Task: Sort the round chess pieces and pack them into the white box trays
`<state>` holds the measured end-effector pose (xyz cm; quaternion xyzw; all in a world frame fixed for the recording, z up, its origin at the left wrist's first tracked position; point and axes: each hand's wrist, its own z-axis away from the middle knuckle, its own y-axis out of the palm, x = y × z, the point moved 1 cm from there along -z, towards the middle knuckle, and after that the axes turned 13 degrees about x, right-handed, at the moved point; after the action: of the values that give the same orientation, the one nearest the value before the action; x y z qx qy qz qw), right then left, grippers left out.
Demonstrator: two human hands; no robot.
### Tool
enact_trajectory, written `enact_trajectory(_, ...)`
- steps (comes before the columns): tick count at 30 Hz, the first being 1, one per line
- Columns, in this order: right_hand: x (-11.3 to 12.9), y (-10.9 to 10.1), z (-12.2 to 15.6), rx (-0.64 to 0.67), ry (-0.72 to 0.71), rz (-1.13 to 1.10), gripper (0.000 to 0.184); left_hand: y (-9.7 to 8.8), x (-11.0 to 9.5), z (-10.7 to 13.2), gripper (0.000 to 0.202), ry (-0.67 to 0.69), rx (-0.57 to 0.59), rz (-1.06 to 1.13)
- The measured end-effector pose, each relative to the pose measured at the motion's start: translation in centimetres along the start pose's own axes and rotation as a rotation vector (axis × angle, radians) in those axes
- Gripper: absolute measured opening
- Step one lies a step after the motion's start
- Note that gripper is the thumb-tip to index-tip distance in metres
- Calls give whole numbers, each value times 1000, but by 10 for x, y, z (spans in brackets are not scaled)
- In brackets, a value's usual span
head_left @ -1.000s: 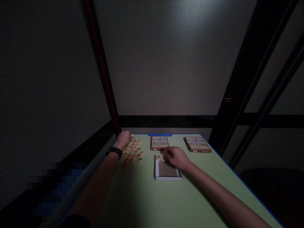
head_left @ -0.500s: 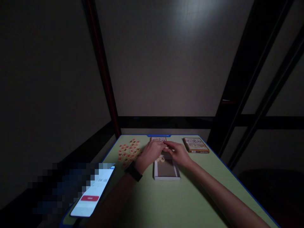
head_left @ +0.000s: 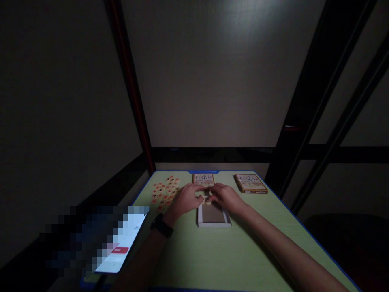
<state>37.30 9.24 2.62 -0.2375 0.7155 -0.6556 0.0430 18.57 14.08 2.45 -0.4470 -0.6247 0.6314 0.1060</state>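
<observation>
My left hand (head_left: 189, 197) and my right hand (head_left: 227, 197) meet over the far end of a shallow white-walled box (head_left: 214, 224) with a brown bottom. Thumbs on the near side and curled fingers on the far side close around a few round, pale Chinese chess pieces (head_left: 208, 201). My fingers partly cover these pieces, so their exact number is hidden. Left of my left hand, a loose spread of Chinese chess pieces (head_left: 164, 192) with red and dark characters lies on the green table (head_left: 243, 251).
Behind my hands lies a printed box lid (head_left: 203, 178). A similar printed box (head_left: 251, 183) sits at the far right. A lit phone (head_left: 123, 243), partly pixelated, is by the table's left edge. A dark band (head_left: 162, 226) circles my left wrist. A wall panel (head_left: 212, 81) rises behind.
Both hands have come down and nearer, over the box's far end. My left hand has shifted slightly left, uncovering more of the printed lid. The pieces in the box are now between my fingers.
</observation>
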Motion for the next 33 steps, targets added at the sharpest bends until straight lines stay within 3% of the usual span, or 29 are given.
enact_trajectory(5, 8, 3, 2, 11, 9, 168, 50, 5, 7, -4, 37, -128, 92, 33)
enact_trajectory(12, 15, 14, -4, 135, 138, 179, 47, 16, 7, -7, 34, -265, 123, 68)
enact_trajectory(33, 17, 15, -5, 175, 156, 153, 51, 27, 16, -9, 29, -183, 131, 24)
